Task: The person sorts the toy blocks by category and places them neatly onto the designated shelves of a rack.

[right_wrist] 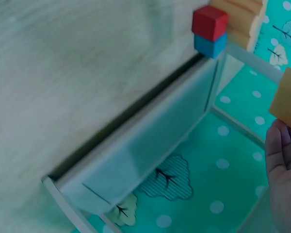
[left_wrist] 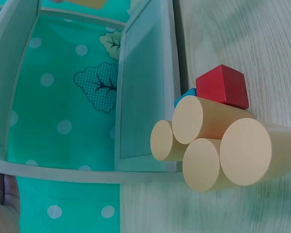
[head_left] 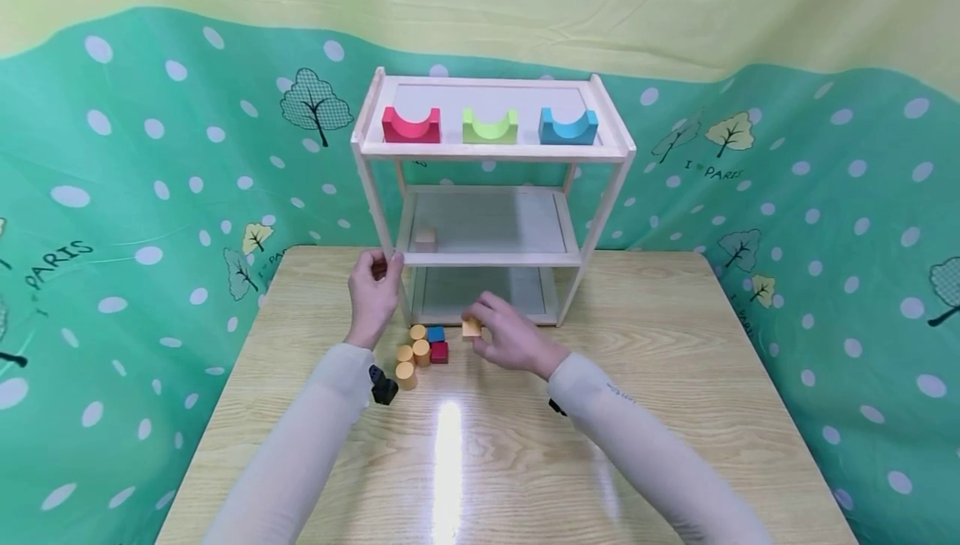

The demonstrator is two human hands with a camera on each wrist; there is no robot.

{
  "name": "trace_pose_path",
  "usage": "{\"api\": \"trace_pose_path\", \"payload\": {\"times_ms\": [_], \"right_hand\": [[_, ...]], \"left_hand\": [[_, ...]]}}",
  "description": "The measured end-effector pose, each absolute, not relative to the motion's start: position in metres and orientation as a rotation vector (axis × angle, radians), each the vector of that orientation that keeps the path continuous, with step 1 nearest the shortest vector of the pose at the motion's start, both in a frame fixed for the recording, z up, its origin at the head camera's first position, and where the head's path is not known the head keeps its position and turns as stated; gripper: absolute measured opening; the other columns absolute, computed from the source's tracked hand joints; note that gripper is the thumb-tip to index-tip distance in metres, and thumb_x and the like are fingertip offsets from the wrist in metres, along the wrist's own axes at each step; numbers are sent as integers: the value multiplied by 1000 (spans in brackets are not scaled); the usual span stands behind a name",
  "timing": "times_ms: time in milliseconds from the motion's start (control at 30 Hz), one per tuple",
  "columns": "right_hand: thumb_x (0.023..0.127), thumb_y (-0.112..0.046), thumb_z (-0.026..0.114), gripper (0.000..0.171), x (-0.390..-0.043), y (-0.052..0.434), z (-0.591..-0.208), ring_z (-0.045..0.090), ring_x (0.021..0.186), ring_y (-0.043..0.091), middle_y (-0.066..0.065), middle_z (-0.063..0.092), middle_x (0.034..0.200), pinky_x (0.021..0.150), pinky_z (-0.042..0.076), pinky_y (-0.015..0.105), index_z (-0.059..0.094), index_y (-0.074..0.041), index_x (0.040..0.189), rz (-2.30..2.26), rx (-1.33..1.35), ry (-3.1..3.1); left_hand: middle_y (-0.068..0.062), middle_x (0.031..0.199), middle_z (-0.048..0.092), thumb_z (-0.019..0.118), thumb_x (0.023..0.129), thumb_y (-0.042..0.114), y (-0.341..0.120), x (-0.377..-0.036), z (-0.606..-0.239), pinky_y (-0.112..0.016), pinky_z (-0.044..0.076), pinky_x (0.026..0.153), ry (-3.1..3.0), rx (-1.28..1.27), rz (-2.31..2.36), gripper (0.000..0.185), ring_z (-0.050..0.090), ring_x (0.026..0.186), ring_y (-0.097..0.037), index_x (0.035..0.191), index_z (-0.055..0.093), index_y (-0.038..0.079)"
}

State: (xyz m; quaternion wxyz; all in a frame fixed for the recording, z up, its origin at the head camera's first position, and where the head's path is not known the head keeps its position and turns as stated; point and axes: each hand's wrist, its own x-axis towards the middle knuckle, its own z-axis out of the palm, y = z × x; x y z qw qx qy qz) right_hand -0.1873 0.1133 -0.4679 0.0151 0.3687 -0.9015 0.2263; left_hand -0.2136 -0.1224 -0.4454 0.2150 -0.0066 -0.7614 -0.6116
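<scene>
My right hand [head_left: 513,337] pinches a pale wooden block [head_left: 471,328] between thumb and fingers, in front of the bottom shelf. The right wrist view shows the block's flat yellowish face [right_wrist: 287,99] beside my fingers. My left hand [head_left: 372,295] holds the left front post of a white wooden shelf rack [head_left: 495,260], near the middle shelf; the left wrist view shows only part of this hand at its edge. Between my hands stand several wooden cylinders [head_left: 406,375], a red cube [head_left: 439,352] and a blue cube [head_left: 436,334].
Red [head_left: 411,130], green [head_left: 490,130] and blue [head_left: 568,130] arch-cut blocks line the top shelf. A pale block [head_left: 425,238] sits at the left of the middle shelf. The rack stands at the back of the wooden table [head_left: 510,470], before a patterned cloth [head_left: 750,153].
</scene>
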Motion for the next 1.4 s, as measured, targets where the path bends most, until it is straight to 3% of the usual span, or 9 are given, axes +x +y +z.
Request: {"api": "trace_pose_path", "payload": {"times_ms": [200,667,900,1200,1400], "right_hand": [[83,-11,68,33,-193,116,-450,47,87,7,-2,52,105,74,46,21,62,-9,115,691,1158,-2770],[82,-11,67,31,-204,117,-416,51,88,14,-2,51,104,77,46,23,61,-9,113,710,1189,-2696],[82,-11,66,33,-209,115,-401,49,90,11,-2,51,104,80,45,24,61,-8,114,719,1196,-2679],[84,-12,67,32,-220,109,-387,49,92,12,-1,52,107,81,46,24,61,-9,115,728,1185,-2652],[84,-14,65,34,-230,106,-379,49,93,12,1,53,109,82,46,26,61,-7,117,703,1174,-2657]], "left_hand": [[-19,97,59,59,96,20,-126,-223,-460,-38,48,80,-2099,-32,-1708,27,55,88,-27,104,57,-6],[-11,97,60,59,96,30,-128,-227,-466,-32,48,80,-2124,-14,-1700,31,56,88,-19,104,57,0],[-26,98,58,57,96,11,-121,-208,-434,-43,46,81,-2107,-54,-1744,25,54,88,-33,104,55,-13],[-22,97,58,57,97,13,-122,-207,-434,-30,47,78,-2128,-41,-1708,25,55,88,-30,104,55,-11],[-23,97,58,57,97,13,-121,-207,-435,-30,47,77,-2133,-46,-1707,25,55,88,-31,104,55,-11]]}}
